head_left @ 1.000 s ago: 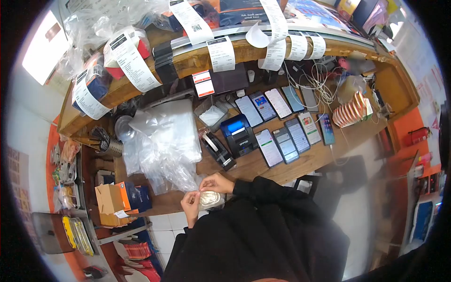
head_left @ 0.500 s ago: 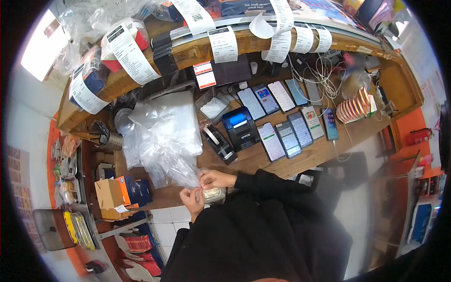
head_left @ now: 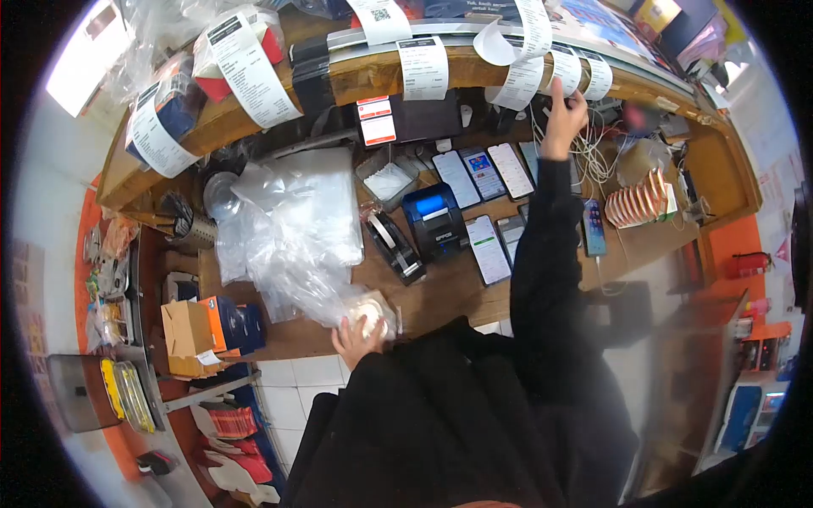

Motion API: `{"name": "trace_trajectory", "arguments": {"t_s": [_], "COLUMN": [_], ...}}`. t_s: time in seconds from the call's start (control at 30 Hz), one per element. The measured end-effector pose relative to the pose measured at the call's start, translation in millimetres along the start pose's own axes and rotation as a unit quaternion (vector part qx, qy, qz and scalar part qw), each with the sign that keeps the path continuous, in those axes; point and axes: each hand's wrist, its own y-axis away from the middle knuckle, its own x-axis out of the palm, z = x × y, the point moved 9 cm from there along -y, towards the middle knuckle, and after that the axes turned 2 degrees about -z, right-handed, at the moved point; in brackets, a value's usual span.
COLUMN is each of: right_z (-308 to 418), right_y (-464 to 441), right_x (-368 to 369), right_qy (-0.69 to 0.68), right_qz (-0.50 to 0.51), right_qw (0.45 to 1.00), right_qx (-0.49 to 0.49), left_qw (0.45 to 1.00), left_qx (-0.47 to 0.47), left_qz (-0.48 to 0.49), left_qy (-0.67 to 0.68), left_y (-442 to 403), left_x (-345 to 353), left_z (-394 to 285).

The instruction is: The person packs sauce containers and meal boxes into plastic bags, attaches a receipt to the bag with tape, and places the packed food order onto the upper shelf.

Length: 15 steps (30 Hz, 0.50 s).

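Note:
At the counter's front edge, my left hand (head_left: 359, 337) grips the near side of a small clear plastic container (head_left: 373, 310) with pale contents, its fingers apart over the side. Loose plastic from the stack of clear bags (head_left: 305, 212) lies against the container. My right hand (head_left: 564, 121) is stretched up to the shelf edge, index finger extended and the others bent. Its fingertip meets the lower end of a hanging printed receipt (head_left: 566, 69); no grip on the paper is visible. More receipts, such as one long receipt (head_left: 425, 68), hang alongside.
A tape dispenser (head_left: 394, 245) and a receipt printer (head_left: 434, 222) stand mid-counter. Several phones, including one phone (head_left: 488, 250), lie right of them, partly behind my right sleeve. White cables (head_left: 597, 144) tangle below the shelf (head_left: 364, 80). Cardboard boxes (head_left: 188, 328) sit at left.
My right hand has left the container and reached up and right to the hanging receipts. My left hand stays at the container, which sits slightly farther from me. The view has shifted a little.

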Motion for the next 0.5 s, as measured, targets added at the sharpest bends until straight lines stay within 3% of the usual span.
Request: {"name": "trace_trajectory", "arguments": {"t_s": [0.07,0.13,0.2,0.23,0.27,0.3,0.33,0.37,0.4,0.47,0.5], "right_z": [-27.8,-5.2,16.2,5.8,9.8,4.9,-22.2,-40.5,11.8,-27.5,-29.5], "right_y": [-12.4,-0.1,37.8,67.9,105.9,159.2,204.7,266.2,300.0,371.8,384.6], "right_x": [38.3,13.5,-12.7,-25.3,-39.3,-58.4,-63.6,-84.2,-97.3,-117.9,-119.3], "right_qy": [-0.237,-0.15,-0.207,-0.138,-0.131,-0.136,-0.181,-0.051,-0.003,0.049,0.051], "right_qz": [0.196,0.245,0.29,0.376,0.45,0.523,0.594,0.707,0.76,0.838,0.841], "right_qw": [0.943,0.95,0.932,0.912,0.88,0.816,0.782,0.696,0.649,0.538,0.532], "right_qx": [0.128,0.121,0.065,0.084,0.07,0.202,0.047,0.114,0.022,0.083,0.085], "left_qw": [0.998,0.99,0.988,0.975,0.958,0.925,0.85,0.746,0.7,0.759,0.759], "left_qx": [-0.054,-0.142,-0.113,-0.09,-0.071,-0.017,-0.092,-0.162,-0.221,-0.327,-0.304], "left_qz": [0.022,0.017,-0.097,-0.125,-0.039,-0.006,0.046,0.094,0.079,0.07,0.02], "left_qy": [-0.018,0.002,0.032,0.16,0.276,0.38,0.517,0.64,0.674,0.558,0.576], "left_y": [-16.5,-37.4,-50.3,-55.1,-62.2,-63.5,-66.8,-68.4,-65.2,-52.8,-47.5], "left_x": [-3.7,-20.1,-57.0,-67.1,-60.5,-47.8,-38.5,-29.5,-14.4,9.0,23.2], "left_z": [15.8,27.9,9.7,-5.1,-20.1,-37.1,-42.9,-55.1,-55.2,-34.9,-27.1]}}
